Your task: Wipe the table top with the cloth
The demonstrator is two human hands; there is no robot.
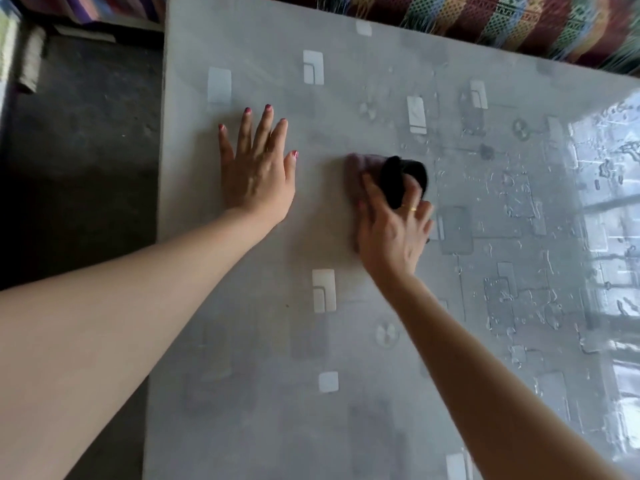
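The grey patterned table top point(263, 375) fills most of the view. My left hand point(258, 171) lies flat on it with its fingers spread and straight. To its right, my right hand point(394, 233) holds a bunched cloth point(401, 178), black with a pinkish part, against the table near the middle. The fingers of my right hand curl over the cloth and are blurred by motion. The right part of the table top glistens with streaks and drops of water point(519, 202).
A dark floor point(79, 150) lies beyond the table's left edge. A colourful woven fabric with fringes point(485, 19) runs along the far edge. A window's reflection glares on the table at the right point(609, 237).
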